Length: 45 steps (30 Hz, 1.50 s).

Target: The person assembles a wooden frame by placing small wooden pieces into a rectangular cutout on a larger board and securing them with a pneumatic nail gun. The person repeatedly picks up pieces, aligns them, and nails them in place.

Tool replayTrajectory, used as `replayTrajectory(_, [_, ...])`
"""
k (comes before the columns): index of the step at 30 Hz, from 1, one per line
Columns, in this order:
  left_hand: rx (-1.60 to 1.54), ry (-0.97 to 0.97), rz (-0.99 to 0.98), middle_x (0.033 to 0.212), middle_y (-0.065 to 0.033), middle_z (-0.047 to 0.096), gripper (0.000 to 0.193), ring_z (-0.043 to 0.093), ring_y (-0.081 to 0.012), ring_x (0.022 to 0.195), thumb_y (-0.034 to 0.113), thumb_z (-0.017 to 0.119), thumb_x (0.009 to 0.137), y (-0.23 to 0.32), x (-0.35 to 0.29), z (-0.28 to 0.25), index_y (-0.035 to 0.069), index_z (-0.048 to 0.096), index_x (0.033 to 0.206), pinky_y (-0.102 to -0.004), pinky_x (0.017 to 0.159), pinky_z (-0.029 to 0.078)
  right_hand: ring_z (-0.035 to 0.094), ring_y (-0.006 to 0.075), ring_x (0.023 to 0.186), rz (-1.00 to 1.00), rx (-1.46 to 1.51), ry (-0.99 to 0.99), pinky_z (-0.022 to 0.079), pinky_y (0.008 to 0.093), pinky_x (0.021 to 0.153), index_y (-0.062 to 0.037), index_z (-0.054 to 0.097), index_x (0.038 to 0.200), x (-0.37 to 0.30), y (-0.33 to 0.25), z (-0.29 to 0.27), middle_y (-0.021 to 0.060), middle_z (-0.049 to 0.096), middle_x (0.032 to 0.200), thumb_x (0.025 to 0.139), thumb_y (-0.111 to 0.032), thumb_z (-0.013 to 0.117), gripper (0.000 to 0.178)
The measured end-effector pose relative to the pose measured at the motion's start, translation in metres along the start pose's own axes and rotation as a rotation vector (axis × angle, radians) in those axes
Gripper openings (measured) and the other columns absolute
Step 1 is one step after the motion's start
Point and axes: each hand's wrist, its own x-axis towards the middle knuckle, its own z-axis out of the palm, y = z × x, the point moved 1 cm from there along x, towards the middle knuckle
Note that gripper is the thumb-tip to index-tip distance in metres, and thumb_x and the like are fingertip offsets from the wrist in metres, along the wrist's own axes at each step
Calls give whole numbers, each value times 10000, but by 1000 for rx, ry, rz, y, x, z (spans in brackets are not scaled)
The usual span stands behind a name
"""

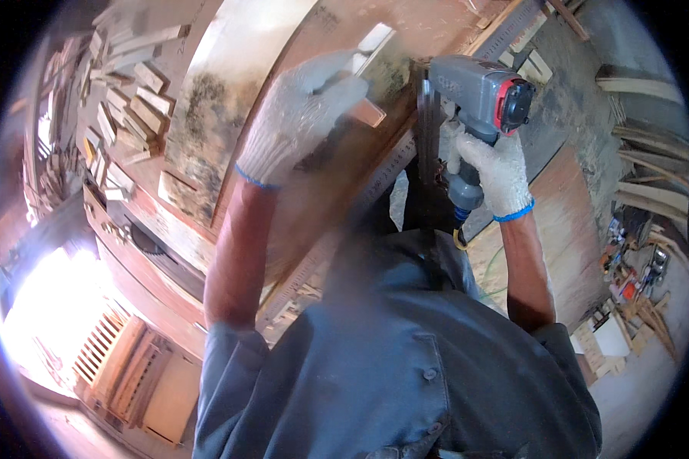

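My right hand (499, 172), in a white knitted glove with a blue cuff, is wrapped round the handle of a nail gun (475, 90). The tool has a grey body, a red ring and a black cap. Its dark magazine runs down beside the handle, and a hose fitting sits at the handle's lower end. My left hand (302, 115), gloved alike and smeared by motion, is over the workbench with its fingers curled at a small pale strip (375, 37). A short wood piece (370, 113) shows beside the fingers, partly covered by the hand.
A long metal ruler (390, 164) lies along the bench's near edge. Several wood offcuts (142, 115) are scattered at the left, with a circular saw blade (144, 239) below them. Stacked boards (651, 195) and loose tools (635, 271) are at the right. A slatted wooden piece (103, 344) stands lower left.
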Motion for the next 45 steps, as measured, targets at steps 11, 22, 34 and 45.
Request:
replayTrajectory(11, [48,111,198,1075,-209,742,355,707,-350,946,309,712,974,-12,-2,6,41,735,1205,-396,883,553,665,151,684,4,-15,-67,509,314,644,2,706,1075,0,-9,4,58,692,771,925,-95,700,179])
replayTrajectory(22, [76,71,186,998,-104,738,367,666,-172,912,297,725,976,-7,1,5,17,717,1212,-337,853,542,652,151,663,-6,2,-64,498,315,632,-2,710,1058,-1,-4,4,61,699,780,941,-103,701,155])
replayTrajectory(34, [241,163,243,1027,-173,739,326,731,-273,960,265,687,967,-18,15,7,18,725,1177,-366,873,559,662,146,686,9,-53,-58,517,322,668,-8,718,1060,7,-2,0,47,696,774,923,-137,715,188])
replayTrajectory(45, [-264,-90,-43,1022,-63,755,292,717,-150,905,234,641,1036,-24,24,-49,-32,718,1130,-312,838,570,684,191,688,14,62,-107,561,316,593,66,578,1319,-46,-56,-31,107,682,855,922,-169,716,482])
